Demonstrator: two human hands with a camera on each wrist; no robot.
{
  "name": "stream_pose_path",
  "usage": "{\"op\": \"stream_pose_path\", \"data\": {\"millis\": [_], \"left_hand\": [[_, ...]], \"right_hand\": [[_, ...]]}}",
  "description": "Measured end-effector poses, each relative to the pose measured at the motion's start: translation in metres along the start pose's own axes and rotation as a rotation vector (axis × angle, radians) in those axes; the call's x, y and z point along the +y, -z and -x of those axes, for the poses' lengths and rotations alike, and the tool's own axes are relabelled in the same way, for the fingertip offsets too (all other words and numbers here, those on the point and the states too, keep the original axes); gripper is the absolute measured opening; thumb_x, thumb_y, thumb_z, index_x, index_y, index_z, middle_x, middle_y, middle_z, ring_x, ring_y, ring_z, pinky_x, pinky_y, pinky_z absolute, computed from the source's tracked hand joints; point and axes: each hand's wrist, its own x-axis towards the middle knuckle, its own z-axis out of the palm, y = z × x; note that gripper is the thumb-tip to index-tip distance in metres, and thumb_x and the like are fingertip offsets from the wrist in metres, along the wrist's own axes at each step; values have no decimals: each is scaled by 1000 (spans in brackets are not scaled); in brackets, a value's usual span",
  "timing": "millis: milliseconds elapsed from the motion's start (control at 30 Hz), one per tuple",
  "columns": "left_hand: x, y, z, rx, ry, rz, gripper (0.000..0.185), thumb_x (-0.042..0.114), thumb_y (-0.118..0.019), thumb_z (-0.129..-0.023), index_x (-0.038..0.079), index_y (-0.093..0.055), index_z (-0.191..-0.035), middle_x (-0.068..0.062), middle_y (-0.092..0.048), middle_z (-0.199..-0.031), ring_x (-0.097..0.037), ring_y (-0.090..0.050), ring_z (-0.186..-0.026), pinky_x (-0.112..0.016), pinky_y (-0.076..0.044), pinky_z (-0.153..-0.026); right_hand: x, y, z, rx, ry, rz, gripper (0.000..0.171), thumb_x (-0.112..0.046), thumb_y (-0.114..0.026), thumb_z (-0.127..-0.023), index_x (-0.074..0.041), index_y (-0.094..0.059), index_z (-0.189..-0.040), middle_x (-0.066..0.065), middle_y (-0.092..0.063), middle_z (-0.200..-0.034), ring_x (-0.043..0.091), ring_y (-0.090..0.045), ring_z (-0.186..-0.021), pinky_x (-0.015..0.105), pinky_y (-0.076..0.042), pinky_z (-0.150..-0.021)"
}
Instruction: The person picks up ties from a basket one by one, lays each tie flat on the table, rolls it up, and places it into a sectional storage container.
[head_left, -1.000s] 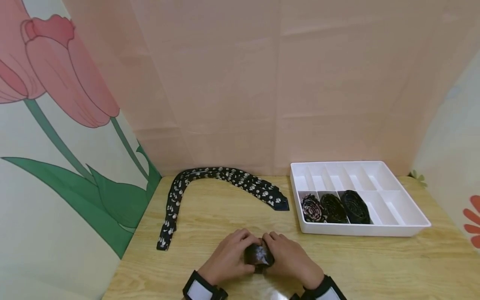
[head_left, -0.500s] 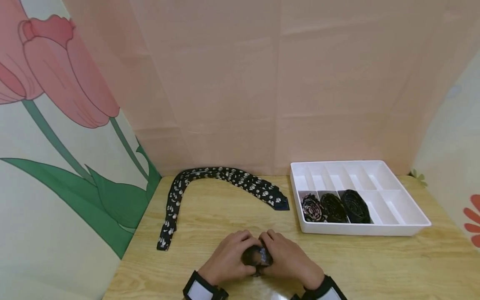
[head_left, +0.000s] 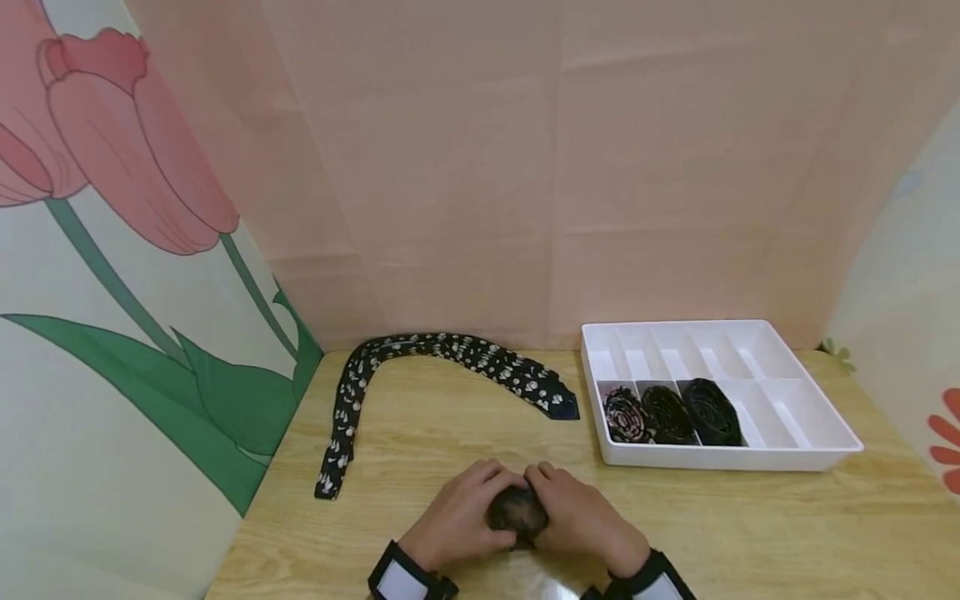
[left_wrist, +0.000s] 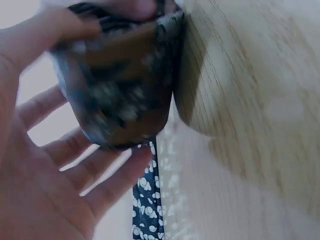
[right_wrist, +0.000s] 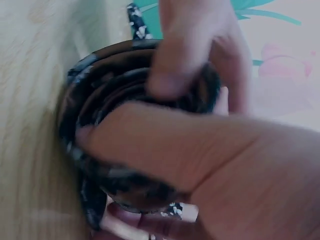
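A dark brown necktie with a floral pattern (head_left: 517, 511) is wound into a coil near the front of the table. My left hand (head_left: 462, 512) grips its left side, and my right hand (head_left: 583, 518) holds it from the right. Layered spiral turns of the necktie (right_wrist: 100, 95) show in the right wrist view, with a thumb pressed on them and a short loose end below. From the left wrist, the outer wrap (left_wrist: 120, 90) looks blurred and stands at the tabletop, fingers spread behind it.
A black necktie with white flowers (head_left: 442, 343) lies curved across the back left of the table. At the right, a white divided tray (head_left: 731, 460) has three rolled neckties (head_left: 667, 417) in its front compartments. A peach-coloured backdrop (head_left: 555, 167) rises behind the table.
The coiled necktie has turned between my fingers, bringing a different part of its pattern to the top. Both hands stay in nearly the same place.
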Motion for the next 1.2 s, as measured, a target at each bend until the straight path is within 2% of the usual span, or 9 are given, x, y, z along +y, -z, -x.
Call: {"op": "stream_pose_path", "data": {"millis": [167, 267, 333, 600, 800, 900, 967, 1100, 1200], "left_hand": [[-3, -3, -1, -79, 173, 131, 73, 75, -51, -84, 37, -39, -145, 12, -50, -133, -6, -52, -117, -34, -51, -92], [-6, -8, -3, -96, 276, 144, 75, 80, -41, -84, 31, -46, -141, 8, -58, -127, -7, -57, -111, -33, -52, -86], [-6, -12, -4, -103, 295, 137, 72, 81, -40, -84, 31, -51, -135, 9, -61, -120, -5, -59, -104, -29, -52, -79], [4, -22, -4, -24, 247, 293, 50, 63, -61, -84, 36, -48, -125, 15, -54, -117, 0, -55, -97, -21, -49, -79], [5, -24, -5, 49, 195, 344, 59, 40, -75, -79, 32, -43, -129, 13, -41, -127, -4, -52, -113, -24, -49, -93], [2, -26, -5, 75, 149, 352, 66, 28, -78, -75, 32, -42, -129, 12, -36, -129, -6, -50, -119, -26, -48, -98], [-1, -28, -5, 84, 112, 365, 70, 22, -80, -72, 31, -41, -130, 11, -35, -131, -7, -48, -122, -27, -48, -100], [-7, -33, -6, 92, 52, 390, 81, 14, -81, -68, 29, -37, -134, 9, -34, -137, -7, -46, -127, -30, -45, -104], [-10, -34, -6, 79, 44, 408, 91, 12, -82, -66, 26, -32, -141, 8, -35, -140, -8, -45, -128, -32, -43, -107]], "right_hand": [[4, -2, 3, 2, -29, -6, 69, -29, -88, -64, -12, -52, -120, 6, -51, -98, 19, -54, -80, 39, -49, -62], [5, -3, 5, 18, 0, -7, 65, -26, -88, -66, -14, -50, -117, 5, -50, -94, 16, -53, -76, 35, -47, -61], [5, -4, 5, 30, 23, -4, 64, -28, -87, -67, -14, -50, -116, 4, -49, -94, 14, -53, -75, 33, -47, -61], [9, -7, 1, 49, 97, -35, 59, -29, -84, -71, -12, -49, -115, 1, -48, -96, 10, -53, -77, 29, -49, -66], [13, 4, 0, -37, 102, -243, 78, -18, -84, -65, -15, -40, -130, 6, -45, -117, 17, -57, -101, 33, -53, -84], [15, 11, 2, -13, 101, -308, 93, -14, -84, -62, -14, -34, -140, 11, -44, -128, 23, -57, -112, 40, -53, -91], [16, 14, 2, 27, 108, -291, 91, -14, -84, -64, -13, -37, -142, 9, -47, -127, 20, -57, -111, 41, -53, -93], [18, 14, 0, 105, 105, -208, 74, -20, -88, -60, -16, -56, -127, 2, -49, -116, 16, -54, -103, 40, -52, -90], [18, 13, -1, 127, 112, -196, 67, -20, -91, -55, -16, -60, -114, 1, -52, -119, 19, -55, -107, 44, -51, -93]]}}
